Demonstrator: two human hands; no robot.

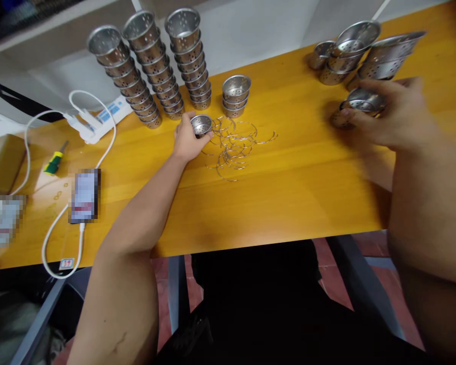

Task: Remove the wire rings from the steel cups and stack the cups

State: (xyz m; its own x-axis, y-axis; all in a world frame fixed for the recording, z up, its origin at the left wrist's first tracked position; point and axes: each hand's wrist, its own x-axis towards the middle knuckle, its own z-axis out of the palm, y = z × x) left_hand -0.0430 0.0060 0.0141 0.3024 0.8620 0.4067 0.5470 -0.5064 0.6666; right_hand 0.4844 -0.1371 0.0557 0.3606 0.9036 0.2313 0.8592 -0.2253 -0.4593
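Observation:
My left hand (188, 140) is closed round a small perforated metal cup (201, 125) that stands upright on the table. Just right of it lies a loose tangle of thin wire rings (235, 144). On the far right, my right hand (389, 111) has its thumb and fingers around another perforated metal cup (367, 101), blurred by motion. Behind that hand stand short stacks of the same cups (336, 63), some leaning. A short stack of perforated cups (236, 96) sits behind the wire rings.
Three tall leaning cup stacks (188, 56) line the back by the wall. To the left are a white power strip (102, 119), a green-yellow screwdriver (55, 161), a phone (84, 195) on a white cable and a brown box (3, 162). The wooden table's (273, 218) front edge faces me.

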